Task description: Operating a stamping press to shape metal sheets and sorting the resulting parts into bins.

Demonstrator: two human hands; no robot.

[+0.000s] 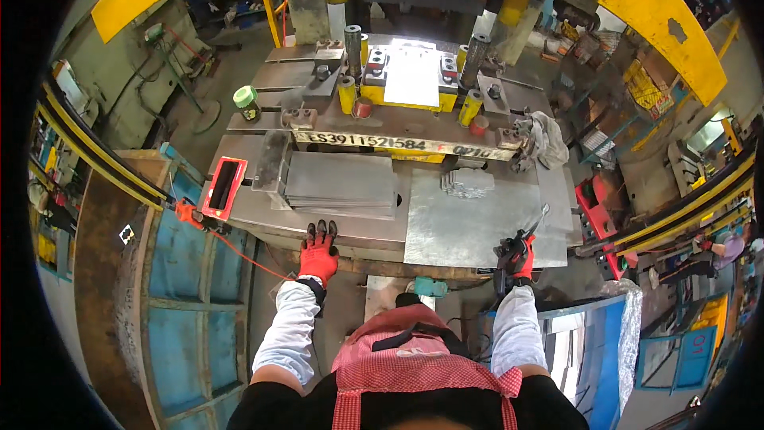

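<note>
My left hand (pixel 320 253), in a red glove with dark fingertips, rests at the front edge of the press table (pixel 358 227), its fingers spread and holding nothing. Just beyond it lies a stack of flat grey metal sheets (pixel 341 181) against a metal block (pixel 274 167). My right hand (pixel 522 259) is closed around a dark hand tool with a slim, pointed metal tip (pixel 543 215); its exact kind is unclear. That hand is over the front right part of a smooth metal plate (pixel 454 227). Several small metal pieces (pixel 467 182) sit on the plate's far part.
A bright sheet (pixel 412 80) lies on the yellow die (pixel 398 99), between dark guide posts (pixel 475 60). At left are a red-rimmed tray (pixel 225 188) and a green-lidded jar (pixel 247 102). A grey rag (pixel 547 141) hangs at right. Blue metal bins (pixel 175 255) flank me.
</note>
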